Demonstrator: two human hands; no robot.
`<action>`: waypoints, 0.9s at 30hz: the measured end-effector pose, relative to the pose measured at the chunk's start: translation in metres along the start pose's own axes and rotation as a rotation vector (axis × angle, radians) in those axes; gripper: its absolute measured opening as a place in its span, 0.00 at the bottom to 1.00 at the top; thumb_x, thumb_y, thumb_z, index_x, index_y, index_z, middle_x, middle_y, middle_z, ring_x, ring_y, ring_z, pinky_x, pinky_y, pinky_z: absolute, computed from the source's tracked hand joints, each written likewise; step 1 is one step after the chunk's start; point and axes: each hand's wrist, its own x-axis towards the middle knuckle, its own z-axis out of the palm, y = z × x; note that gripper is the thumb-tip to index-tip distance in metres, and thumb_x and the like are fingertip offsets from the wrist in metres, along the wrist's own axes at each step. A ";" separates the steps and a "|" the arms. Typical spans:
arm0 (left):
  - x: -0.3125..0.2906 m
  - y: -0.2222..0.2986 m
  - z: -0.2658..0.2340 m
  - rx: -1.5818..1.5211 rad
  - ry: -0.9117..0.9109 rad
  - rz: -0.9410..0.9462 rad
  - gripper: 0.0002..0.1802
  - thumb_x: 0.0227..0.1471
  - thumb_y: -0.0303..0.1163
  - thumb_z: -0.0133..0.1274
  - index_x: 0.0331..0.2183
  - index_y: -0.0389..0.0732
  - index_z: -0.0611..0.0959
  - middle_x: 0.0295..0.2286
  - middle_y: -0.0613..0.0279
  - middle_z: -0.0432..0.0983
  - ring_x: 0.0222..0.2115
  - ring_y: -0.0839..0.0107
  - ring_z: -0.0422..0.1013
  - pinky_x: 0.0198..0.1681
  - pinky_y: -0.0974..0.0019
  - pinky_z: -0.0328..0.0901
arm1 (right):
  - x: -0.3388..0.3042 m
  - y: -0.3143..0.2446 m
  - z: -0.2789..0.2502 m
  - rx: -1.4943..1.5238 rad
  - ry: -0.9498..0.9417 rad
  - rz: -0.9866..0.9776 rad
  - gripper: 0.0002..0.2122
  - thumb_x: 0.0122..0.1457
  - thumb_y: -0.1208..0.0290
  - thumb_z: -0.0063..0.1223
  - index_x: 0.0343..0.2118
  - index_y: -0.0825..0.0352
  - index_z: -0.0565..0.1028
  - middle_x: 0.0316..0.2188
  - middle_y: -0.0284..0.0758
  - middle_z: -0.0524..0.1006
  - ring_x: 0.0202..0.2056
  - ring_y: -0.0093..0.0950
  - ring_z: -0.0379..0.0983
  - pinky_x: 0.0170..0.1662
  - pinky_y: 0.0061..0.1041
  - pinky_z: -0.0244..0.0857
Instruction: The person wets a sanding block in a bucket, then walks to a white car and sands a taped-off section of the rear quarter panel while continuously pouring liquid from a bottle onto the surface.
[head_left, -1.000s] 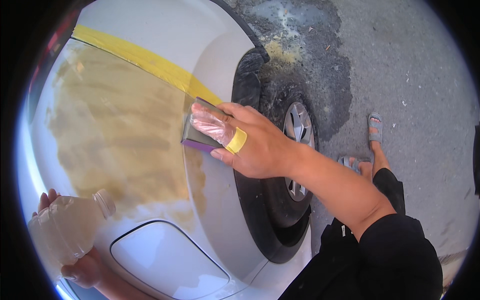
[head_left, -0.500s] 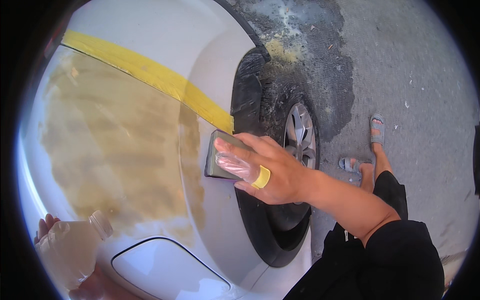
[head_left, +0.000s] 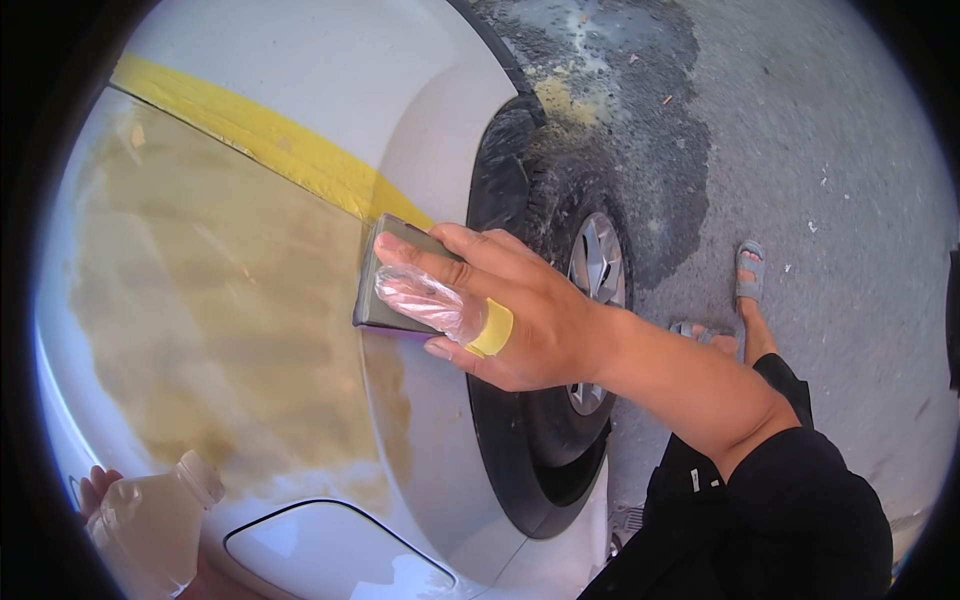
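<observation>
My right hand (head_left: 500,310) presses a grey sanding block (head_left: 405,250) with a purple underside against the white car body panel (head_left: 440,440). One of its fingers is wrapped in clear plastic film (head_left: 430,300), held by a band of yellow tape (head_left: 493,328). The block sits at the right edge of a brownish-yellow sanded patch (head_left: 220,300), just below a strip of yellow masking tape (head_left: 250,130). At the lower left, my left hand (head_left: 98,490) grips a clear plastic bottle (head_left: 150,530) of cloudy liquid, tilted, its mouth facing the panel; most of that hand is behind the bottle.
A fuel flap (head_left: 340,550) lies below the sanded patch. To the right are the black wheel arch trim (head_left: 490,420) and a wheel with a silver rim (head_left: 597,262). Wet, yellow-stained pavement (head_left: 640,150) surrounds the wheel. My sandalled feet (head_left: 748,272) stand on the ground.
My right hand has slid the sanding block left and slightly up along the panel, toward the masking tape. The bottle in my left hand has shifted slightly, lower and to the right.
</observation>
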 end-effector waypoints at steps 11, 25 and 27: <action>-0.004 -0.007 0.022 0.518 0.070 0.153 0.63 0.51 0.81 0.26 0.62 0.31 0.65 0.61 0.37 0.60 0.62 0.46 0.58 0.65 0.46 0.53 | -0.010 -0.002 0.003 0.064 0.015 0.053 0.22 0.51 0.75 0.64 0.49 0.67 0.69 0.64 0.41 0.67 0.51 0.52 0.70 0.41 0.40 0.64; -0.004 -0.006 0.023 0.444 0.073 0.122 0.58 0.53 0.78 0.30 0.61 0.33 0.64 0.58 0.40 0.64 0.58 0.47 0.64 0.60 0.45 0.59 | 0.003 0.006 0.006 0.049 0.071 -0.013 0.34 0.46 0.77 0.67 0.59 0.68 0.67 0.62 0.40 0.69 0.56 0.48 0.69 0.44 0.42 0.65; -0.004 -0.007 0.022 0.433 0.070 0.122 0.57 0.53 0.78 0.31 0.61 0.34 0.64 0.57 0.40 0.65 0.57 0.47 0.65 0.60 0.45 0.60 | 0.010 0.008 0.003 0.061 0.079 -0.017 0.37 0.44 0.77 0.69 0.61 0.68 0.67 0.61 0.40 0.70 0.57 0.47 0.69 0.46 0.42 0.65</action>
